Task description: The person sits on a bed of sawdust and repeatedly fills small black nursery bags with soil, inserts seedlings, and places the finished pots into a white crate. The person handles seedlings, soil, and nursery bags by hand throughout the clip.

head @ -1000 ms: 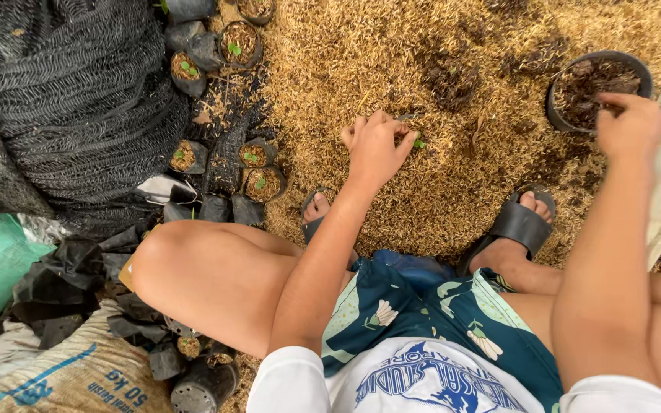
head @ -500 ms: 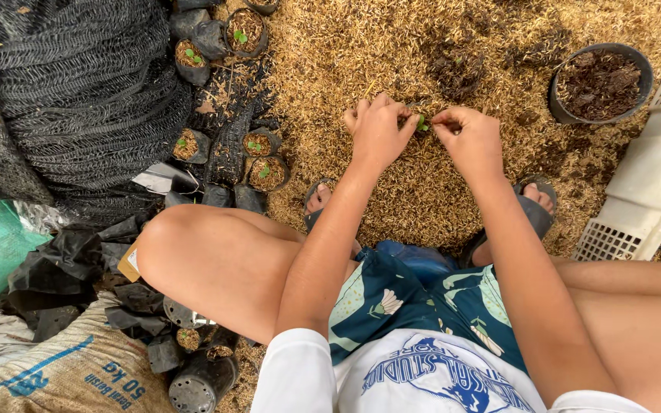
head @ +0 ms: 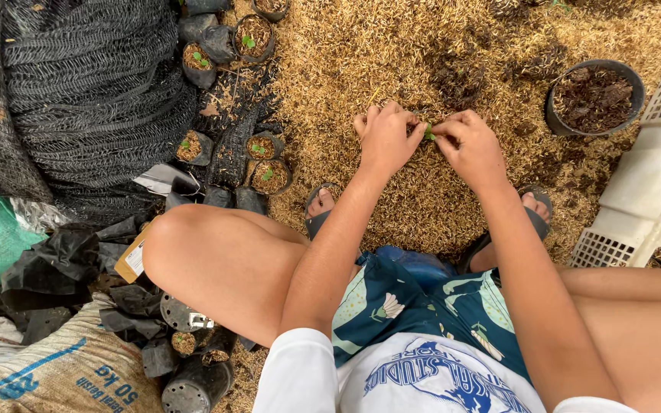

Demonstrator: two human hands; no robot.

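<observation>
My left hand (head: 386, 138) and my right hand (head: 470, 145) meet in front of me over a ground of rice husks (head: 392, 53). Between their fingertips they pinch a tiny green seedling (head: 428, 133), most of it hidden by the fingers. I sit low with my knees apart and my feet in dark sandals (head: 317, 208) below the hands.
A round black pot of dark soil (head: 593, 97) stands at the right, beside a white plastic crate (head: 652, 176). Small black nursery bags with seedlings (head: 265, 162) lie at the left by rolled black netting (head: 93, 84). A woven sack (head: 55, 371) and empty black bags fill the lower left.
My right hand came away from the black pot of soil and moved left to join the left hand at the seedling. Both hands have since stayed together over the husks.
</observation>
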